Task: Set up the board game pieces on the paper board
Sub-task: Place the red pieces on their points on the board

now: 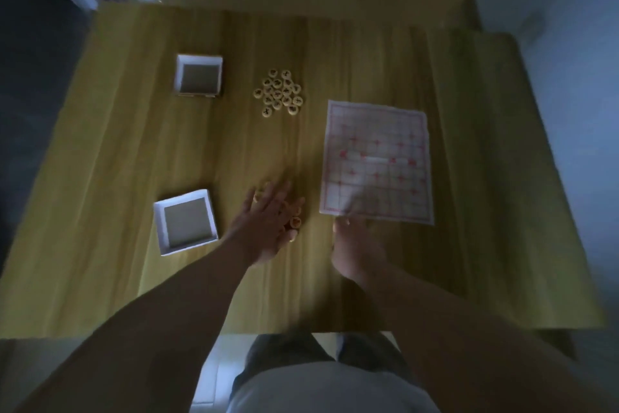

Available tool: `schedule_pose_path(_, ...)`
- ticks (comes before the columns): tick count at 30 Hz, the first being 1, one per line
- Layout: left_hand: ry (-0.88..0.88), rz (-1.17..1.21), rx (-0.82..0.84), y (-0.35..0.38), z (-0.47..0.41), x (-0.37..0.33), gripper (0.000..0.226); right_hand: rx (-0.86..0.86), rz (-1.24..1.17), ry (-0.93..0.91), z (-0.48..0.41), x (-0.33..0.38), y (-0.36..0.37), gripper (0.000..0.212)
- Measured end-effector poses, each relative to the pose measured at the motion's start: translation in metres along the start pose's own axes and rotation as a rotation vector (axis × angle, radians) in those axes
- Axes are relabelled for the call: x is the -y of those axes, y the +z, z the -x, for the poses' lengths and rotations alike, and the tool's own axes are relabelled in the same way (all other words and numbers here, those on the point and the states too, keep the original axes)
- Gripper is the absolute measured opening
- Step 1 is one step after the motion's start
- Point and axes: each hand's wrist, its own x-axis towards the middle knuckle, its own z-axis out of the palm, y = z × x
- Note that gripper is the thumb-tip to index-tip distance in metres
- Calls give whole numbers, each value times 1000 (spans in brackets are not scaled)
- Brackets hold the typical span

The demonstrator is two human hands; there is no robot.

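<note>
A white square paper board printed with a red grid (376,161) lies flat on the right half of the yellow-brown wooden table (134,144), and no piece stands on it yet. The left hand (264,225) lies over a small cluster of round cream discs with red marks (295,221) just left of the board's near corner, its fingers straight and spread. The right hand (355,245) sits at the board's near left corner. Whether it pinches the paper or only presses it I cannot tell, since its fingers are hidden.

A second heap of round cream discs with dark marks (279,92) waits at the far centre. Two shallow white cardboard box halves, one far (201,59) and one near (182,198), stand on the left.

The work looks to be at its start, with the board being steadied and the red pieces gathered. The next move calls for picking up a single disc and seating it on a grid crossing without shifting the paper.
</note>
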Motion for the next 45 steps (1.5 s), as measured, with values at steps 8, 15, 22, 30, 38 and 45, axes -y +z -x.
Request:
schedule_pose_path(8, 210, -2, -23, 27, -13, 13, 63, -101, -74, 131, 11, 3, 14, 40)
schedule_pose_path(15, 365, 62, -40, 35, -2, -36, 60, -47, -132, 335, 44, -32, 15, 21)
schedule_pose_path(22, 469, 34, 17, 35, -13, -135, 57, -40, -184, 478, 81, -97, 10, 21)
schedule_pose_path(30, 354, 41, 16, 21, -47, -207, 59, -65, -214, 345, 75, -185, 3, 22)
schedule_pose_path(38, 210, -104, 111, 8, -51, -247, 66, 4, -309, 43, 77, -240, 5, 40)
schedule_pose_path(45, 154, -119, 139, 4, -50, -257, 67, 15, -310, 4, 79, -245, 13, 47)
